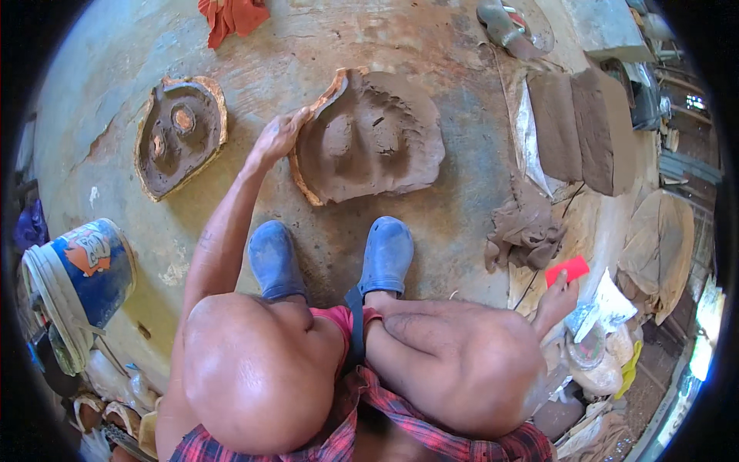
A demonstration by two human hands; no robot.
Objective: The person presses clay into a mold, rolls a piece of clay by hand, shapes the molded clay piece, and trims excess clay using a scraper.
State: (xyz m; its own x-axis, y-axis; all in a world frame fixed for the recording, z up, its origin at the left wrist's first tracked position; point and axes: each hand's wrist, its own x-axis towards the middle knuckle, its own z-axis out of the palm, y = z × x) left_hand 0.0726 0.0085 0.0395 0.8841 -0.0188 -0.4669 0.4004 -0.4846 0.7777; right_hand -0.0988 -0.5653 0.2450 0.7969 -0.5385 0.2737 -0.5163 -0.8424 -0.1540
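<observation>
On the floor in front of my blue clogs lies a large mould with a tan rim, lined with wet grey-brown clay pressed around two raised humps. The clay spreads past the rim on the right side. My left hand grips the mould's upper left rim, fingers closed over the edge. Off to the right, beside my knee, my right hand holds a flat red scraper, apart from the mould. A smaller clay-lined mould lies to the left, with two orange patches showing through.
Stacked clay slabs lie at the right, with a heap of clay scraps below them. A blue-and-white bucket lies tipped at the left. An orange-red cloth is at the far edge. Plastic bags crowd the lower right.
</observation>
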